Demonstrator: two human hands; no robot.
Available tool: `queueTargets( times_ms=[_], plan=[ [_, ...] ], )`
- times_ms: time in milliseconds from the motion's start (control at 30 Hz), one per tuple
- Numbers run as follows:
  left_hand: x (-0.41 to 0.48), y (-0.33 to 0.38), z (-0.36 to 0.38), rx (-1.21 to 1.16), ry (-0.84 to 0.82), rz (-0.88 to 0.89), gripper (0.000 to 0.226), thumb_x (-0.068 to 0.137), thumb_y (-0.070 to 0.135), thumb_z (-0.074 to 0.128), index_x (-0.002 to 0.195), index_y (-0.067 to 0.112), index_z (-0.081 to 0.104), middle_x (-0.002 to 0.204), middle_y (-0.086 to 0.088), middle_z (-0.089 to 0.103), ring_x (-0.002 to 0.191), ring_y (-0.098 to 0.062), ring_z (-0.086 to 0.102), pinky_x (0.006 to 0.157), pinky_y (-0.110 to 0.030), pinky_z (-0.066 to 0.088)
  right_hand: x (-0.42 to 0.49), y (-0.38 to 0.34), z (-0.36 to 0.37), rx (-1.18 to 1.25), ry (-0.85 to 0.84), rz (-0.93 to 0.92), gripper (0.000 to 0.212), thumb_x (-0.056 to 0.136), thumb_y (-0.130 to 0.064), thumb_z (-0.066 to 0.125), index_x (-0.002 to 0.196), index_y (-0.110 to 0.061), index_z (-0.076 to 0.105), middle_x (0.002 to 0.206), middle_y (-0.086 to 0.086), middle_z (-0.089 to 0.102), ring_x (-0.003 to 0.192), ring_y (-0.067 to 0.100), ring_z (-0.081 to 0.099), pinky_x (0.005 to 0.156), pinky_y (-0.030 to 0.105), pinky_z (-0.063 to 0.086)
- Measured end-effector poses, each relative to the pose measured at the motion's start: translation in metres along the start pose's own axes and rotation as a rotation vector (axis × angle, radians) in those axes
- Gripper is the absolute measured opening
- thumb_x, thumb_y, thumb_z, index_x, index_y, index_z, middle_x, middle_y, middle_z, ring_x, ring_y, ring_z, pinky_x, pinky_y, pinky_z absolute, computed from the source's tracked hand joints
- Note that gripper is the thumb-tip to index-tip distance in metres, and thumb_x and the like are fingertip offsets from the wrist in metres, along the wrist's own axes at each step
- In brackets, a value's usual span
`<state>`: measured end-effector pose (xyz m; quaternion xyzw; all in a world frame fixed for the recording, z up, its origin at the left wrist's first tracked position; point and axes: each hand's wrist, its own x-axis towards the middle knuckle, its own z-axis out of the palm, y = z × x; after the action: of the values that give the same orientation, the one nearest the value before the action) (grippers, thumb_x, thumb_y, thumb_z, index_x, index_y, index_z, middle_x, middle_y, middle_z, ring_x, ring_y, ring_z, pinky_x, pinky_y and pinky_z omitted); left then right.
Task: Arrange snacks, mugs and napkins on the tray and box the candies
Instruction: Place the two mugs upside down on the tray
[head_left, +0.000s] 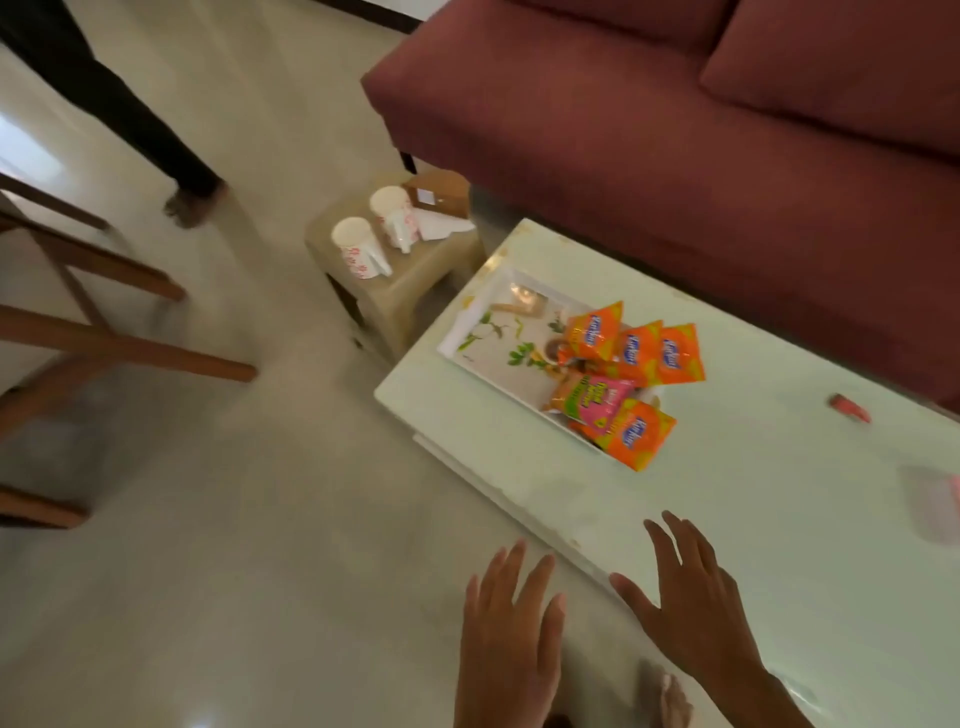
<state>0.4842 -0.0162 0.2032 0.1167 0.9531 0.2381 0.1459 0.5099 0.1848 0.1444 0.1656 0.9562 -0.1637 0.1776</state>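
Observation:
A white floral tray (485, 343) lies on the white coffee table (727, 493). Several orange snack packets (636, 353) and a pink one (597, 397) are piled at its right end. Two white mugs (358, 247) with red patterns stand on a small beige stool (415, 280), beside a brown box (439, 195) and white napkins (441, 226). My left hand (511, 639) hovers with straight fingers over the floor near the table's edge. My right hand (691, 597) is spread above the table's near corner. Both hold nothing.
A maroon sofa (675, 130) runs behind the table. A red candy (849, 408) and a blurred pink item (935, 506) lie at the table's right. Wooden chair legs (104, 332) stand at left. Another person's leg and foot (192, 200) are on the floor at upper left.

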Motion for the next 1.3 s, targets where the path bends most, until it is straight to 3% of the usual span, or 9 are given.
queueTargets(
  times_ms=[100, 200, 400, 600, 800, 900, 1067, 1167, 1300],
  plan=[
    [0.013, -0.031, -0.022, -0.09, -0.047, -0.1, 0.04, 0.101, 0.03, 0.055, 0.141, 0.03, 0.057, 0.158, 0.002, 0.042, 0.148, -0.021, 0.039, 0.119, -0.047, 0.033, 0.024, -0.047, -0.006, -0.039, -0.012, -0.035, 0.089, 0.083, -0.078, 0.023, 0.153, -0.023, 0.028, 0.165, 0.001, 0.017, 0.153, 0.022, 0.012, 0.112, 0.046, 0.034],
    [0.033, -0.054, -0.04, -0.114, -0.073, -0.18, 0.047, 0.105, 0.047, 0.031, 0.151, 0.04, 0.038, 0.167, 0.014, 0.015, 0.155, -0.009, 0.011, 0.127, -0.037, 0.011, 0.052, -0.083, -0.011, -0.023, -0.025, -0.066, 0.092, 0.082, -0.081, 0.02, 0.155, -0.025, 0.023, 0.166, 0.0, 0.011, 0.153, 0.022, 0.006, 0.116, 0.046, 0.032],
    [0.098, -0.098, -0.077, -0.152, -0.039, -0.202, 0.044, 0.105, 0.044, 0.034, 0.148, 0.039, 0.042, 0.163, 0.014, 0.027, 0.146, 0.003, 0.017, 0.117, -0.017, 0.011, 0.128, -0.146, -0.016, 0.005, -0.032, -0.097, 0.092, 0.084, -0.08, 0.035, 0.154, -0.02, 0.029, 0.165, 0.006, 0.017, 0.152, 0.027, 0.013, 0.114, 0.047, 0.035],
    [0.187, -0.158, -0.094, -0.127, -0.064, -0.198, 0.043, 0.104, 0.042, 0.04, 0.145, 0.035, 0.049, 0.159, 0.01, 0.039, 0.144, -0.002, 0.029, 0.116, -0.025, 0.026, 0.21, -0.189, -0.005, -0.003, -0.068, -0.098, 0.081, 0.09, -0.07, 0.04, 0.154, -0.022, 0.026, 0.165, 0.005, 0.018, 0.152, 0.028, 0.014, 0.116, 0.048, 0.027],
    [0.295, -0.189, -0.141, -0.188, 0.056, -0.18, 0.051, 0.101, 0.051, 0.034, 0.14, 0.028, 0.055, 0.154, 0.003, 0.048, 0.143, -0.016, 0.042, 0.111, -0.031, 0.031, 0.277, -0.232, -0.022, 0.129, 0.022, -0.057, 0.061, 0.094, -0.051, 0.055, 0.144, -0.018, 0.043, 0.155, 0.004, 0.039, 0.144, 0.024, 0.034, 0.106, 0.043, 0.043],
    [0.354, -0.194, -0.171, -0.271, 0.167, -0.078, 0.047, 0.099, 0.039, 0.044, 0.138, 0.017, 0.059, 0.148, -0.004, 0.055, 0.139, -0.02, 0.048, 0.113, -0.04, 0.039, 0.312, -0.255, -0.038, 0.225, 0.093, -0.057, 0.051, 0.094, -0.042, 0.06, 0.137, -0.017, 0.05, 0.146, 0.002, 0.049, 0.135, 0.022, 0.043, 0.103, 0.04, 0.048],
    [0.483, -0.227, -0.216, -0.302, 0.33, 0.154, 0.033, 0.1, 0.01, 0.057, 0.132, 0.0, 0.061, 0.134, -0.015, 0.064, 0.128, -0.027, 0.058, 0.11, -0.032, 0.043, 0.397, -0.315, -0.056, 0.442, 0.208, -0.008, 0.04, 0.096, -0.037, 0.059, 0.132, -0.02, 0.055, 0.133, 0.0, 0.059, 0.121, 0.018, 0.056, 0.099, 0.035, 0.049],
    [0.557, -0.246, -0.235, -0.277, 0.261, 0.147, 0.037, 0.102, 0.019, 0.057, 0.137, 0.006, 0.058, 0.139, -0.009, 0.061, 0.13, -0.02, 0.055, 0.108, -0.018, 0.037, 0.455, -0.355, -0.059, 0.557, 0.207, 0.016, 0.042, 0.094, -0.031, 0.063, 0.133, -0.016, 0.056, 0.13, 0.002, 0.062, 0.115, 0.018, 0.059, 0.096, 0.037, 0.052],
    [0.641, -0.262, -0.24, -0.344, -0.028, -0.016, 0.045, 0.102, 0.033, 0.053, 0.145, 0.019, 0.052, 0.147, -0.004, 0.057, 0.133, -0.016, 0.053, 0.106, -0.027, 0.04, 0.516, -0.392, -0.058, 0.572, 0.2, 0.048, 0.046, 0.091, -0.03, 0.069, 0.133, -0.015, 0.059, 0.126, 0.004, 0.067, 0.108, 0.019, 0.064, 0.089, 0.026, 0.05]
  ],
)
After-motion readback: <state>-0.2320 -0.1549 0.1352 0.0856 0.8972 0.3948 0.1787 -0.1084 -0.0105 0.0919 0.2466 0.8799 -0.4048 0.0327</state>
